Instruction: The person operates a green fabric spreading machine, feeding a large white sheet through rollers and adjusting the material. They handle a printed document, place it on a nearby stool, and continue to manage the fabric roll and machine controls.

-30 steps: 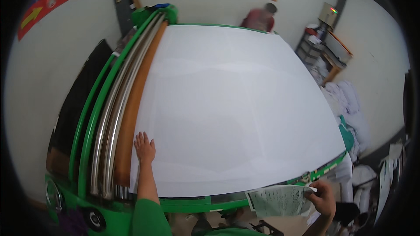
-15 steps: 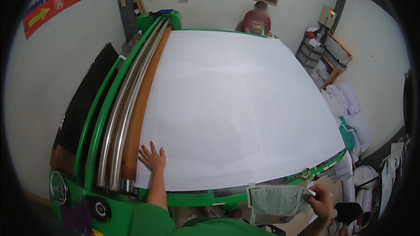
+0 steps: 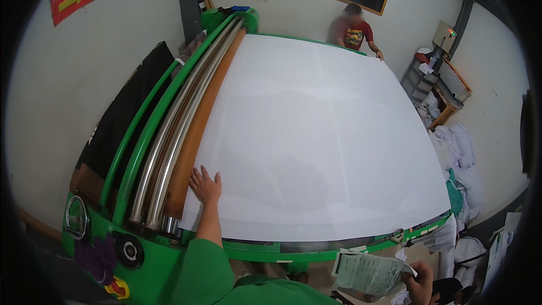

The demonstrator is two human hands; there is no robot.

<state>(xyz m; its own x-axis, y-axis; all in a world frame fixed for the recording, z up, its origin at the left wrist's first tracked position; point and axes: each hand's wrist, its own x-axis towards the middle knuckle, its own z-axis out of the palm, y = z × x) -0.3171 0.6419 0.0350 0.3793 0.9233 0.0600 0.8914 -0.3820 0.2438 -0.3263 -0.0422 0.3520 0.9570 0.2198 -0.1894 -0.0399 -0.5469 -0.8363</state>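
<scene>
My left hand lies with its fingers spread on the white sheet, close beside the brown roller. The sheet covers the flat bed of a large green machine. Over the near edge, my right hand pinches a printed paper at its right edge. The paper is creased and hangs out to the left of the fingers.
Shiny metal rollers and green bars run along the left. At the far edge a person in a red shirt touches the sheet's corner. Bundles of white cloth are piled on the right. A purple cloth hangs at the lower left.
My left hand has slid farther along the sheet beside the brown roller. The right hand with the paper is lower. The far person has reached out to the sheet's corner. My view has shifted left.
</scene>
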